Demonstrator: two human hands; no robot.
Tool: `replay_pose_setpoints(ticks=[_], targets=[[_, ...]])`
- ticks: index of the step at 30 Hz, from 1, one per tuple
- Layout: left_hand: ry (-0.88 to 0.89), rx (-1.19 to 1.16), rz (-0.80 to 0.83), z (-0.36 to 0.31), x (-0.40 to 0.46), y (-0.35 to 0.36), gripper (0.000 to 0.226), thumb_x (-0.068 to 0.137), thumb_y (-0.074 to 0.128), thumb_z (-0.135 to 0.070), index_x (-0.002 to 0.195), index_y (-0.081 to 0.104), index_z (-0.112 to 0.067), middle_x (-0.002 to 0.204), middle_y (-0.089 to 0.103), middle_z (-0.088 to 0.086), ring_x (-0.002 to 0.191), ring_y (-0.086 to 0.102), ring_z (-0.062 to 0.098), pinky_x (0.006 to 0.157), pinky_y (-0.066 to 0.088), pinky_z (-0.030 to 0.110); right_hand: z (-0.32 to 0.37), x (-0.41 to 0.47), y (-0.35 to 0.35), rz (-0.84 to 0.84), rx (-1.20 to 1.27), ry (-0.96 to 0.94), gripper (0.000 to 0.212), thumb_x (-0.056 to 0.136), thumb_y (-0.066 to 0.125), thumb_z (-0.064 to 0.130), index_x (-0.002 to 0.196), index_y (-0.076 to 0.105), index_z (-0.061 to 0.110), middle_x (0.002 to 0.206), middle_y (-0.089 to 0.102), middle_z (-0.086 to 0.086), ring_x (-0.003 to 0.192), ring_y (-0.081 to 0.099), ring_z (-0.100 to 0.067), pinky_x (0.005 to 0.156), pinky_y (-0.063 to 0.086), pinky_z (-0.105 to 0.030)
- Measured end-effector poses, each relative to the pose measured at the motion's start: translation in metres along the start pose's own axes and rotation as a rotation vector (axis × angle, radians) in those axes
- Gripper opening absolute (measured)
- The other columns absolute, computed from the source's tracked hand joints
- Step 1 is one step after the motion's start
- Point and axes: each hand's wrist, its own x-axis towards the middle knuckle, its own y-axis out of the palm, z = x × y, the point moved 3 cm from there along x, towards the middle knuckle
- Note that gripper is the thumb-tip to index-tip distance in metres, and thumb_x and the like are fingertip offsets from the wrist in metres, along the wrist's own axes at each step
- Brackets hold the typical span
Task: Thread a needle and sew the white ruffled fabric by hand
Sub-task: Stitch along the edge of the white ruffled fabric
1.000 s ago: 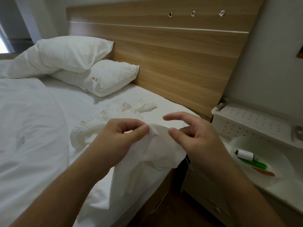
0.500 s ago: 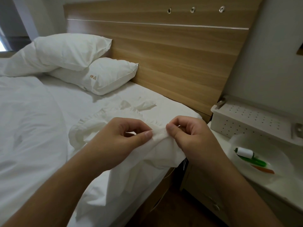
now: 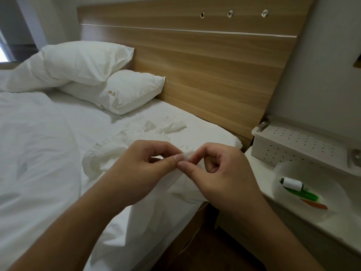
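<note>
The white ruffled fabric (image 3: 109, 161) lies bunched on the bed (image 3: 39, 153) near its right edge, close to the headboard (image 3: 205, 75), with one fold lifted up between both hands and the rest draping down over the bed's side. The left hand (image 3: 140, 169) comes in from the lower left, forearm angled up, its thumb and curled forefinger pinching the raised fold in a narrow grip. The right hand (image 3: 218, 173) meets it from the lower right, thumb tip just beside the left thumb, forefinger arched over, and its grip also pinches the same fold; the other fingers are curled into the palm. No needle can be made out between the fingertips. A thin thread (image 3: 202, 208) hangs below the fabric by the right wrist. Two pillows (image 3: 93, 75) sit at the head of the bed. On the bedside worktop (image 3: 293, 227) a bowl (image 3: 312, 210) holds a white spool (image 3: 292, 184), beside a perforated box (image 3: 293, 145).
</note>
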Motion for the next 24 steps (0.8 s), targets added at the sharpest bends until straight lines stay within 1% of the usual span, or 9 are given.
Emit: replay_pose_setpoints(ticks=[3,4,7,10,13,15,18,21,24], targets=[[-0.016,-0.009,-0.006,0.0,0.0,-0.001,0.016,0.102,0.069,-0.028,0.098,0.085,-0.027,0.096,0.08,0.004,0.093,0.077,0.031,0.092,0.058,0.064,-0.003,0.002,0.0,0.002,-0.02,0.016,0.013,0.088,0.08,0.034,0.083,0.071,0.026,0.051,0.049,0.007,0.045,0.042,-0.009,0.045,0.032,-0.019],[-0.025,-0.019,-0.01,0.0,0.0,-0.001,0.017,0.101,0.069,-0.027,0.097,0.085,-0.027,0.096,0.08,0.003,0.092,0.078,0.03,0.091,0.059,0.063,-0.003,0.002,-0.001,0.002,-0.015,0.016,0.013,0.089,0.079,0.033,0.083,0.071,0.026,0.051,0.049,0.007,0.045,0.042,-0.009,0.045,0.033,-0.02],[-0.054,-0.037,-0.025,0.0,0.0,-0.001,0.016,0.1,0.07,-0.024,0.093,0.085,-0.026,0.091,0.081,0.003,0.087,0.079,0.027,0.089,0.062,0.057,-0.003,0.003,-0.004,-0.005,0.01,0.022,0.014,0.09,0.077,0.027,0.08,0.068,0.024,0.049,0.045,0.005,0.045,0.04,-0.009,0.045,0.034,-0.027],[-0.075,-0.056,-0.035,0.001,-0.001,-0.001,0.017,0.099,0.071,-0.023,0.09,0.085,-0.025,0.09,0.081,0.004,0.086,0.079,0.027,0.087,0.062,0.053,-0.004,0.004,-0.008,-0.002,0.029,0.039,0.014,0.09,0.075,0.02,0.078,0.067,0.022,0.05,0.045,0.0,0.045,0.038,-0.008,0.045,0.033,-0.026],[-0.087,-0.051,-0.045,0.001,-0.001,-0.001,0.017,0.099,0.071,-0.024,0.09,0.085,-0.025,0.09,0.08,0.003,0.087,0.079,0.025,0.086,0.063,0.05,-0.005,0.005,-0.01,0.016,0.017,0.059,0.012,0.091,0.073,0.02,0.08,0.068,0.022,0.051,0.047,0.002,0.045,0.041,-0.007,0.044,0.034,-0.021],[-0.092,-0.042,-0.048,0.001,0.0,-0.001,0.017,0.1,0.071,-0.024,0.09,0.085,-0.026,0.091,0.08,0.003,0.088,0.079,0.026,0.087,0.062,0.05,-0.008,0.006,-0.011,0.021,0.003,0.072,0.012,0.091,0.072,0.019,0.08,0.068,0.023,0.051,0.047,0.002,0.045,0.041,-0.007,0.045,0.035,-0.021],[-0.099,-0.041,-0.049,0.002,0.0,-0.001,0.017,0.099,0.071,-0.025,0.09,0.085,-0.027,0.091,0.08,0.002,0.089,0.078,0.026,0.089,0.063,0.049,-0.011,0.007,-0.013,0.023,-0.014,0.091,0.013,0.091,0.072,0.017,0.08,0.068,0.022,0.048,0.045,0.008,0.045,0.04,-0.007,0.045,0.035,-0.019],[-0.104,-0.044,-0.053,0.002,-0.001,-0.001,0.017,0.099,0.071,-0.024,0.089,0.084,-0.027,0.091,0.081,0.001,0.088,0.078,0.023,0.087,0.064,0.045,-0.014,0.007,-0.015,0.001,-0.052,0.111,0.015,0.091,0.071,0.017,0.078,0.067,0.023,0.048,0.047,0.01,0.044,0.042,-0.006,0.044,0.036,-0.016],[-0.107,-0.046,-0.057,0.002,-0.001,-0.002,0.019,0.099,0.07,-0.024,0.088,0.084,-0.029,0.091,0.081,0.0,0.086,0.078,0.02,0.084,0.064,0.039,-0.018,0.008,-0.016,-0.028,-0.059,0.147,0.017,0.093,0.071,0.015,0.078,0.068,0.024,0.049,0.05,0.007,0.045,0.044,-0.006,0.045,0.038,-0.016]])
